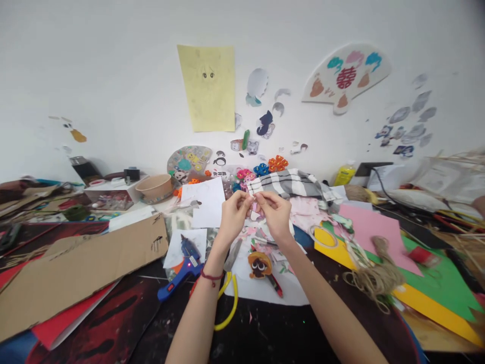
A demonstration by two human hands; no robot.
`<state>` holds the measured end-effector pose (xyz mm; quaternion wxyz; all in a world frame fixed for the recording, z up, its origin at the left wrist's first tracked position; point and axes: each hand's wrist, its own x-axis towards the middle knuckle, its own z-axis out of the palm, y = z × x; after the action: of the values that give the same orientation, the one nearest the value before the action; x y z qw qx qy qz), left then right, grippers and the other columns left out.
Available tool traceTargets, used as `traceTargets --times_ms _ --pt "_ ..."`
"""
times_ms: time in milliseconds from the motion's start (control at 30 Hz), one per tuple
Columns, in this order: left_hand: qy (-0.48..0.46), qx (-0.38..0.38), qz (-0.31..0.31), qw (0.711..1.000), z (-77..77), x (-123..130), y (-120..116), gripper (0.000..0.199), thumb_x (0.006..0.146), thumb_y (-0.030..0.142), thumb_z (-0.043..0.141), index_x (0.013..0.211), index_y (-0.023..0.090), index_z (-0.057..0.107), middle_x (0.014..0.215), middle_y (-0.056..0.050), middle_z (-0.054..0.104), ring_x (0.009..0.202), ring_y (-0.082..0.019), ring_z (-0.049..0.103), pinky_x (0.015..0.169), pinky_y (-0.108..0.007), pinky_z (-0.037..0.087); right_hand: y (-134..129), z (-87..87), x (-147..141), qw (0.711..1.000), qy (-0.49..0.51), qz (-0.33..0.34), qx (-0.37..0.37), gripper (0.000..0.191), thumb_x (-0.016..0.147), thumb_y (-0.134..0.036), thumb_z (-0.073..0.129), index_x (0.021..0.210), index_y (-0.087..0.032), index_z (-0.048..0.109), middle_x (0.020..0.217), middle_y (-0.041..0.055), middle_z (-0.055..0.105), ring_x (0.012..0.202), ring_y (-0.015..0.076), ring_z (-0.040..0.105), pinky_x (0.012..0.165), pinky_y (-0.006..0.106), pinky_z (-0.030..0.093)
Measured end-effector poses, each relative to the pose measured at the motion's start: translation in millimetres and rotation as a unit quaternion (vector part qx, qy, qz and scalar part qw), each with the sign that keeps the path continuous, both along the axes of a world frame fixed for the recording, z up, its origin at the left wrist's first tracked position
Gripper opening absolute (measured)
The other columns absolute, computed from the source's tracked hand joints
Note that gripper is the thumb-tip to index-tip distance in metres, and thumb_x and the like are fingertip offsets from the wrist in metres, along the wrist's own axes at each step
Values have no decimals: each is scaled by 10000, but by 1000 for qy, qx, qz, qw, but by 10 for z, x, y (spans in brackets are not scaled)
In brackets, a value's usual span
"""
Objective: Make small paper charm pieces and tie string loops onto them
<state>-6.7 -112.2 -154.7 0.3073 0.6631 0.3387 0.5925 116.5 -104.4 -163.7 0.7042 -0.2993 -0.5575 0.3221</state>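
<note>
My left hand point(236, 210) and my right hand point(273, 212) meet at the middle of the view, both closed in a pinch. Between their fingertips is a small pink and white piece point(256, 211), too small and covered to name. Right behind the fingers lies a black and white checked cloth point(290, 183). Below the hands, scraps and a round brown character cutout with big eyes point(259, 265) lie on a white sheet point(242, 288). Scissors with yellow handles point(233, 303) sit partly behind my left forearm. A blue glue gun point(185, 268) rests left of them.
A large cardboard piece point(94, 258) covers the left side. Twine point(379, 273) lies over pink point(379, 227), green point(443, 278) and yellow sheets at the right. A tan bowl point(154, 187) and pipe-cleaner flowers point(278, 163) stand along the wall.
</note>
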Motion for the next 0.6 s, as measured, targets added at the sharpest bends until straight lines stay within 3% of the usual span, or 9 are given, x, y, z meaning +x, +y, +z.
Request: traceTargets --times_ms 333,600 --pt "-117 -69 -90 987 -88 54 57 363 846 498 643 740 169 534 572 43 482 511 -83 447 529 -218 384 -7 -79 -31 999 4 -41 17 204 845 -380 674 865 -185 733 670 -4 603 530 110 535 516 266 460" --pt "-162 -91 -92 978 -2 113 54 334 800 447 685 711 162 536 626 21 525 577 -91 460 570 -223 380 -21 -37 -30 989 -40 -129 67 211 896 -377 617 896 -198 728 765 28 654 575 133 577 539 291 495"
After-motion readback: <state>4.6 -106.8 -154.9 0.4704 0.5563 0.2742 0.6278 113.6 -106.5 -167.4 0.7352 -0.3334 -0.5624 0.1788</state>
